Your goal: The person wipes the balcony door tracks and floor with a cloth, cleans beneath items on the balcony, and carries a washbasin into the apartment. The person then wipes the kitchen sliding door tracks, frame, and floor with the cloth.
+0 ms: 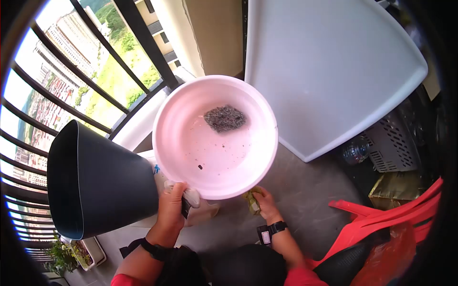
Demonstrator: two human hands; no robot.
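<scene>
A round pale pink basin (191, 169) fills the middle of the view. Inside it lies a dark grey, rough-textured pad (225, 118), with small dark crumbs scattered on the bottom. Below the basin's near rim, my left hand (172, 202) is closed around a white crumpled bundle (192, 196), which has a dark piece at its lower edge. My right hand (268, 205), just right of the rim, grips a yellow-green crumpled piece (253, 201) whose kind I cannot make out. A dark grey bin (114, 183) leans on its side left of the basin.
Black railings (86, 78) line the left, with a planter (93, 252) at their foot. A large white panel (329, 71) stands at the upper right. Below it are a grey perforated basket (391, 143), a clear bottle (356, 150), a gold box (398, 190) and a red chair (377, 219).
</scene>
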